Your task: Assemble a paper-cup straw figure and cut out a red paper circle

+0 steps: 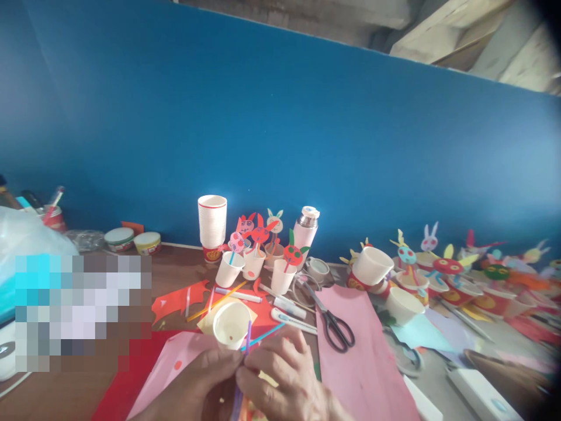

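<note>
The brown table [179, 266] (a crowded one) bears red paper [127, 380], stacked cups [213, 225] and, apparently, crumpled plastic [87, 240].

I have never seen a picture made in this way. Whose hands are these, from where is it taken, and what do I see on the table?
There is no machine: these are one person's bare left hand and right hand. The only picture comes from a camera worn on that person's head, looking forward and down. The fingertips meet at a thin purple strip, which both hands seem to pinch. Just beyond is a white cup. On the table, black-handled scissors lie partly over a pink sheet. Farther back are a cup stack and rabbit-like figures.
</note>
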A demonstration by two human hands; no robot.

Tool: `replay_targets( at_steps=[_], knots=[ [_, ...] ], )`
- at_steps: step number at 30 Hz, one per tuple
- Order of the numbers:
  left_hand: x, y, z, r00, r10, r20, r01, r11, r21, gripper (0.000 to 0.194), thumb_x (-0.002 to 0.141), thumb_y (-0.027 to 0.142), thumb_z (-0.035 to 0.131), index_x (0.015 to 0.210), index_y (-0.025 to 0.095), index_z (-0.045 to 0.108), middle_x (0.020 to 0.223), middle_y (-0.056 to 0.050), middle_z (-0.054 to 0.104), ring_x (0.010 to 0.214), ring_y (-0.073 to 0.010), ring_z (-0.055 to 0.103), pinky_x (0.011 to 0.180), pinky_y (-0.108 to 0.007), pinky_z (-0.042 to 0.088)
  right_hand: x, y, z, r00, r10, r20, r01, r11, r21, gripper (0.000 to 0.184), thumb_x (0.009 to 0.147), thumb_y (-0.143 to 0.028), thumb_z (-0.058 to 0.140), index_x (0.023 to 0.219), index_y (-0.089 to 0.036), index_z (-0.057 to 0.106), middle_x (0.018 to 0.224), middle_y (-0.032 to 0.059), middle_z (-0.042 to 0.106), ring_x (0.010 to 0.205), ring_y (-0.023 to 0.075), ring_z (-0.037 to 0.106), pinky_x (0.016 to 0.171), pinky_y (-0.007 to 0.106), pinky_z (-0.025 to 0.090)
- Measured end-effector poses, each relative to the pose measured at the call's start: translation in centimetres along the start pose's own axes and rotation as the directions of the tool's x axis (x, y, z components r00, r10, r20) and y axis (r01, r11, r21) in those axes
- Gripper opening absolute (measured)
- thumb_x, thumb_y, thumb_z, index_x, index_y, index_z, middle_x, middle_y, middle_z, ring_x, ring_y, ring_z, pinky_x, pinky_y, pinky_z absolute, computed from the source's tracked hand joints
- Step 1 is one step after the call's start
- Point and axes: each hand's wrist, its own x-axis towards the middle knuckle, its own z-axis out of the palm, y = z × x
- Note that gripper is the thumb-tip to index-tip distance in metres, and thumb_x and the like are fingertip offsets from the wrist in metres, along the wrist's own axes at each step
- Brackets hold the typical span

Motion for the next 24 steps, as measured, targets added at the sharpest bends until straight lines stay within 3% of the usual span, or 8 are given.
replay_targets(
  at_steps=[2, 4, 6, 8, 11, 13, 15, 24],
  knots=[
    [-0.3, 0.5, 0.0, 1.0, 0.005, -0.013, -0.004, 0.997, 0.08, 0.034, 0.066, 0.046, 0.072, 0.056, 0.014, 0.062, 0.048, 0.003, 0.051, 0.043, -0.0075, 0.041, 0.043, -0.019, 0.032, 0.0, -0.1, 0.2, 0.998, 0.061, 0.001, -0.061, 0.997, 0.042, 0.018, 0.089, -0.012, 0.042, 0.093, -0.017, 0.059, 0.08, -0.0003, 0.065, 0.07, 0.0118, 0.056, 0.068, 0.03, 0.035],
    [-0.6, 1.4, -0.1, 1.0, 0.011, -0.004, -0.009, 0.965, 0.261, 0.041, 0.075, 0.051, 0.061, 0.06, 0.013, 0.064, 0.05, -0.001, 0.057, 0.04, -0.0076, 0.041, 0.04, -0.019, 0.028, 0.1, -0.3, 0.3, 0.986, 0.167, -0.013, -0.165, 0.981, 0.103, 0.016, 0.089, -0.013, 0.042, 0.09, -0.018, 0.057, 0.077, -0.0003, 0.064, 0.067, 0.0117, 0.055, 0.068, 0.03, 0.035],
    [-0.6, 2.2, -0.5, 0.996, 0.012, 0.088, -0.052, 0.883, 0.467, 0.054, 0.079, 0.058, 0.05, 0.058, 0.011, 0.065, 0.05, -0.004, 0.059, 0.038, -0.0087, 0.043, 0.039, -0.02, 0.029, 0.3, -0.4, 0.3, 0.953, 0.302, -0.012, -0.294, 0.937, 0.191, 0.014, 0.089, -0.016, 0.045, 0.086, -0.018, 0.057, 0.075, -0.0002, 0.063, 0.065, 0.0119, 0.053, 0.068, 0.03, 0.036],
    [-0.4, 2.8, -1.0, 0.989, 0.078, 0.125, -0.138, 0.785, 0.604, 0.054, 0.079, 0.059, 0.049, 0.06, 0.012, 0.066, 0.048, -0.003, 0.058, 0.039, -0.009, 0.045, 0.04, -0.019, 0.029, 0.4, -0.5, 0.2, 0.877, 0.475, 0.071, -0.474, 0.833, 0.286, 0.012, 0.088, -0.019, 0.049, 0.08, -0.018, 0.058, 0.074, 0.0002, 0.062, 0.068, 0.0132, 0.053, 0.07, 0.029, 0.038],
    [0.1, 3.1, -1.5, 0.985, 0.142, 0.098, -0.171, 0.732, 0.659, 0.047, 0.075, 0.058, 0.055, 0.063, 0.014, 0.065, 0.051, -0.001, 0.059, 0.04, -0.0086, 0.047, 0.041, -0.017, 0.03, 0.3, -0.5, -0.1, 0.679, 0.69, 0.251, -0.724, 0.573, 0.384, 0.011, 0.085, -0.021, 0.054, 0.077, -0.018, 0.061, 0.075, 0.0006, 0.062, 0.076, 0.0155, 0.056, 0.072, 0.026, 0.04],
    [0.2, 3.1, -1.7, 0.99, 0.11, 0.092, -0.143, 0.758, 0.637, 0.045, 0.073, 0.058, 0.058, 0.061, 0.015, 0.064, 0.051, 0.0, 0.058, 0.039, -0.0085, 0.046, 0.04, -0.017, 0.031, 0.2, -0.5, -0.2, 0.582, 0.737, 0.343, -0.797, 0.433, 0.421, 0.011, 0.086, -0.021, 0.054, 0.08, -0.018, 0.062, 0.078, 0.0008, 0.064, 0.078, 0.0159, 0.058, 0.072, 0.025, 0.042],
    [0.2, 3.1, -1.6, 0.992, 0.087, 0.094, -0.127, 0.774, 0.621, 0.042, 0.074, 0.055, 0.059, 0.062, 0.015, 0.064, 0.049, 0.0, 0.057, 0.037, -0.0085, 0.045, 0.04, -0.018, 0.031, 0.2, -0.4, -0.1, 0.536, 0.75, 0.388, -0.825, 0.368, 0.43, 0.011, 0.086, -0.02, 0.054, 0.079, -0.017, 0.062, 0.077, 0.0004, 0.065, 0.075, 0.0151, 0.058, 0.071, 0.024, 0.042],
    [-0.4, 3.2, -1.0, 0.987, 0.149, 0.06, -0.149, 0.7, 0.699, 0.028, 0.071, 0.043, 0.066, 0.064, 0.015, 0.064, 0.049, 0.003, 0.053, 0.045, -0.0088, 0.043, 0.044, -0.017, 0.031, 0.6, -0.7, 0.0, 0.442, 0.769, 0.463, -0.885, 0.29, 0.363, 0.018, 0.083, -0.024, 0.055, 0.069, -0.014, 0.06, 0.066, -0.0012, 0.059, 0.066, 0.0126, 0.053, 0.064, 0.021, 0.04]
  ],
)
